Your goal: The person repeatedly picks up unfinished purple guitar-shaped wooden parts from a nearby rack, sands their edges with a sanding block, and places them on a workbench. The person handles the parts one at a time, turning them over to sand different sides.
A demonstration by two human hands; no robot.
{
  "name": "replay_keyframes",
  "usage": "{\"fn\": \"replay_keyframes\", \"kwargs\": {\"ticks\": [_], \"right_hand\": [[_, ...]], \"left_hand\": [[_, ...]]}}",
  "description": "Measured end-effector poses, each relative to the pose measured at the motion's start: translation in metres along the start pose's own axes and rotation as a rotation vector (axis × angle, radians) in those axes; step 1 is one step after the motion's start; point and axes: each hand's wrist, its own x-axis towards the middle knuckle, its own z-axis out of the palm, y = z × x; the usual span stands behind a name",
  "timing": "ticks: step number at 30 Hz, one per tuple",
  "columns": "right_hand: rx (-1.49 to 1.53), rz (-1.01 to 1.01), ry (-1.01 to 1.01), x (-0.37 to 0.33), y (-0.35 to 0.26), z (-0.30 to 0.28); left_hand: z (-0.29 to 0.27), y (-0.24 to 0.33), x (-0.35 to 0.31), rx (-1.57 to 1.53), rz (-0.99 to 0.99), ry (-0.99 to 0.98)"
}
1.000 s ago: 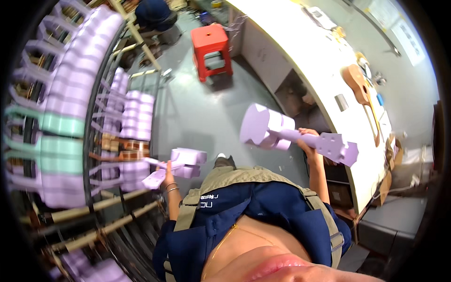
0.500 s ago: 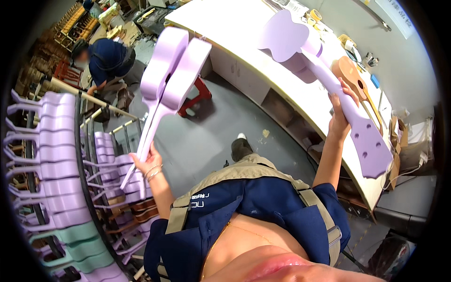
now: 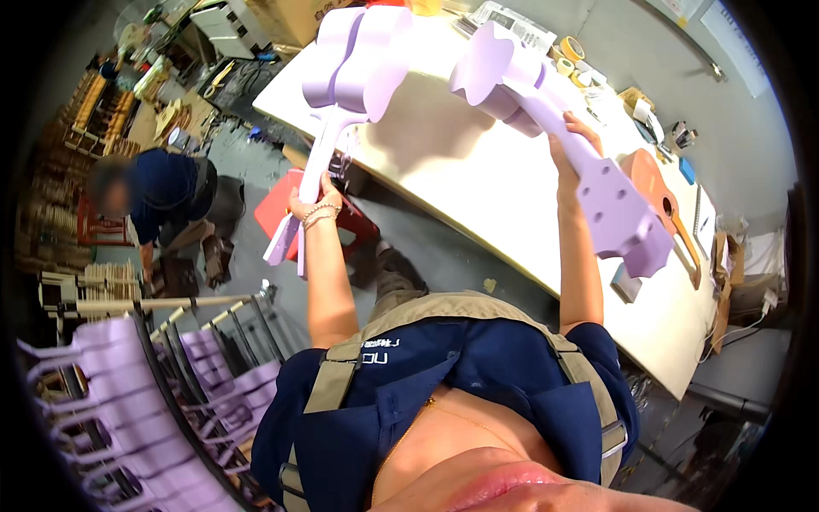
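My left hand (image 3: 316, 205) is closed around the slim necks of two lilac ukuleles (image 3: 367, 64). Their bodies lie side by side, pointing away from me, over the far left end of the white workbench (image 3: 478, 192). On the right, my right hand (image 3: 573, 154) grips more lilac ukuleles (image 3: 627, 209) by the neck; two headstocks overlap at the near end. The bodies of this bunch reach over the back of the bench. Whether either bunch rests on the surface, I cannot tell.
A wood-coloured ukulele (image 3: 653, 179) and tape rolls (image 3: 572, 49) lie along the bench's wall side. Below its left edge stands a red stool (image 3: 277, 200). Racked lilac ukuleles (image 3: 119, 367) fill the lower left. Another person (image 3: 171, 192) bends down at far left.
I have turned and stepped toward the bench. The left ukuleles have swung from above the floor to over the bench's left end. The right bunch has shifted slightly left.
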Motion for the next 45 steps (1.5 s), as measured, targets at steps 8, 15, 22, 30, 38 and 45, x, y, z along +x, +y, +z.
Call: {"fn": "replay_keyframes", "kwargs": {"ticks": [8, 15, 22, 30, 38, 45], "right_hand": [[-0.244, -0.157, 0.137, 0.014, 0.068, 0.163], [-0.491, -0.097, 0.137, -0.016, 0.094, 0.274], [-0.466, 0.090, -0.025, -0.082, 0.131, 0.335], [-0.575, 0.175, -0.213, -0.113, 0.165, 0.369], [-0.604, 0.095, -0.406, -0.118, 0.169, 0.352], [-0.592, 0.294, -0.382, -0.129, 0.140, 0.262]], "left_hand": [[0.104, -0.048, 0.117, 0.196, 0.024, 0.143], [0.170, -0.083, 0.190, 0.230, -0.078, 0.137], [0.181, -0.086, 0.256, 0.247, -0.120, 0.017], [0.176, -0.058, 0.320, 0.391, -0.216, 0.022], [0.188, -0.070, 0.234, 0.553, -0.335, 0.246], [0.125, -0.145, 0.144, 0.717, -0.978, 0.076]]}}
